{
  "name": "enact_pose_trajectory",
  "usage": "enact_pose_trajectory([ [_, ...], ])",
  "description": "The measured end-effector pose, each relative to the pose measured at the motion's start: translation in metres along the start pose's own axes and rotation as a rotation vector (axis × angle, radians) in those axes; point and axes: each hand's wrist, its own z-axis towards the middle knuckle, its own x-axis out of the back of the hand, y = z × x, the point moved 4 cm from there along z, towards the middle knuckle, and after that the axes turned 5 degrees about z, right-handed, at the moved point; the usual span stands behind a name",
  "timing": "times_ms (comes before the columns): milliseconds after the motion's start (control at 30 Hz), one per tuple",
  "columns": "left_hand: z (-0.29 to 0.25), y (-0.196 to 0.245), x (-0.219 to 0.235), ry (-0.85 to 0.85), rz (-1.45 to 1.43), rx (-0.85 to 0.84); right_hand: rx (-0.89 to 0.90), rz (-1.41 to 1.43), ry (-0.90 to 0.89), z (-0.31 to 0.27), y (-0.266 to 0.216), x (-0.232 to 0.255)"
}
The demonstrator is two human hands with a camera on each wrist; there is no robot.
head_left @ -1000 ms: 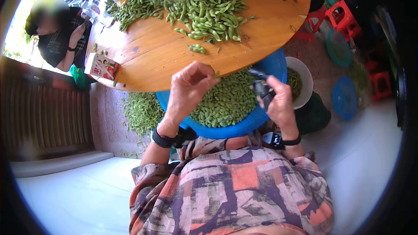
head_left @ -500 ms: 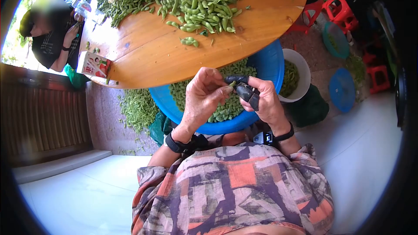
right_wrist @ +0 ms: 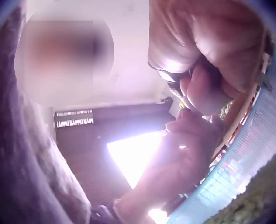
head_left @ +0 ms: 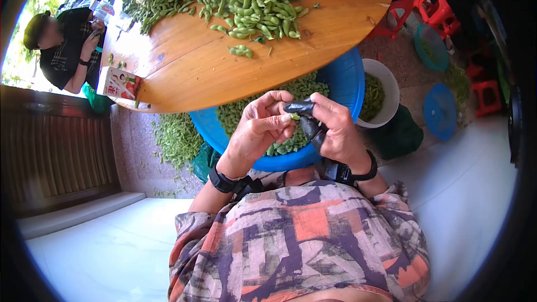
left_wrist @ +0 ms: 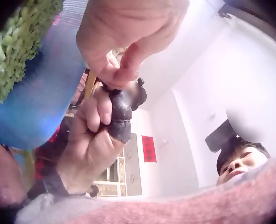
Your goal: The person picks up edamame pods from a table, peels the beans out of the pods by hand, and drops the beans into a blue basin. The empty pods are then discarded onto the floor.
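My left hand pinches a small green soybean pod between thumb and forefinger. Facing it, my right hand wears black coverings on thumb and forefinger, and these close on the pod from the other side. The left wrist view has the fingertips of both hands meeting, with the pod hidden behind them. Below the hands stands a blue basin full of shelled green soybeans. On the wooden table ahead lies a heap of unshelled soybean pods, with a stray pod nearer the edge.
A white bucket with green pods inside stands right of the basin. Empty-looking hulls are heaped on the floor at left. A red and white carton is on the table's left edge. Red stools and another person are farther off.
My right hand has come in from the right to meet the left, and its black-covered fingers have closed on the pod. The left hand has shifted slightly right and down.
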Motion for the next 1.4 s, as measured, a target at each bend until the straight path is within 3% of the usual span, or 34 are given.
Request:
enact_pose_trajectory([
  [67,-0.005,0.007,0.004,0.126,0.283,-0.095,-0.014,-0.087,-0.022,-0.001,0.002,0.003],
  [100,-0.008,0.011,0.005,0.127,0.284,-0.094,-0.027,-0.178,-0.045,-0.001,0.003,0.006],
  [167,-0.022,0.036,-0.001,0.317,1.514,-0.579,-0.090,-0.265,0.086,0.000,0.002,0.026],
  [200,-0.027,0.040,-0.004,0.391,1.583,-0.540,-0.105,-0.297,0.121,-0.002,0.006,0.036],
  [367,-0.036,0.036,0.007,0.404,1.756,-0.543,-0.193,-0.208,0.238,-0.010,0.017,0.046],
  [433,-0.034,0.031,0.010,0.335,1.677,-0.535,-0.335,-0.110,0.151,-0.009,0.013,0.035],
  [467,-0.033,0.030,0.007,0.334,1.678,-0.535,-0.298,-0.090,0.111,-0.010,0.014,0.028],
  [533,-0.025,0.020,0.003,0.336,1.160,-0.237,-0.284,0.031,0.080,-0.006,0.011,0.010],
  [567,-0.021,0.018,-0.005,0.336,1.160,-0.236,-0.267,0.093,0.083,-0.001,0.007,0.001],
  [633,-0.012,0.017,-0.020,0.222,0.779,-0.274,-0.236,0.185,0.091,0.001,0.009,-0.005],
  [700,-0.010,0.021,-0.019,0.218,0.790,-0.271,-0.345,0.194,0.137,0.001,0.013,0.002],
  [767,-0.015,0.029,-0.010,0.234,1.106,-0.327,-0.409,0.333,0.274,-0.004,0.016,0.023],
  [800,-0.019,0.037,-0.004,0.128,1.500,-0.373,-0.356,0.303,0.353,-0.012,0.030,0.037],
  [833,-0.020,0.038,0.007,0.126,1.502,-0.372,-0.327,0.179,0.379,-0.024,0.044,0.055],
  [867,-0.021,0.035,0.017,0.072,1.721,-0.390,-0.483,0.157,0.470,-0.030,0.049,0.073],
  [900,-0.020,0.031,0.024,0.015,1.939,-0.408,-0.396,-0.077,0.562,-0.032,0.052,0.088],
  [967,-0.014,0.031,0.036,-0.008,1.942,-0.366,-0.478,-0.395,0.595,-0.044,0.054,0.114],
  [1033,-0.005,0.026,0.044,-0.174,2.014,-0.314,-0.420,-0.515,0.643,-0.049,0.053,0.129],
  [1067,-0.002,0.027,0.045,-0.180,2.013,-0.316,-0.421,-0.519,0.646,-0.053,0.056,0.136],
  [1133,0.002,0.021,0.045,-0.321,2.063,-0.229,-0.589,-0.541,0.641,-0.065,0.067,0.147],
  [1367,0.001,0.014,0.053,-0.307,2.179,-0.234,-0.610,-0.581,0.667,-0.075,0.073,0.157],
  [1400,-0.003,0.018,0.048,-0.251,2.075,-0.339,-0.600,-0.579,0.663,-0.075,0.074,0.157],
])
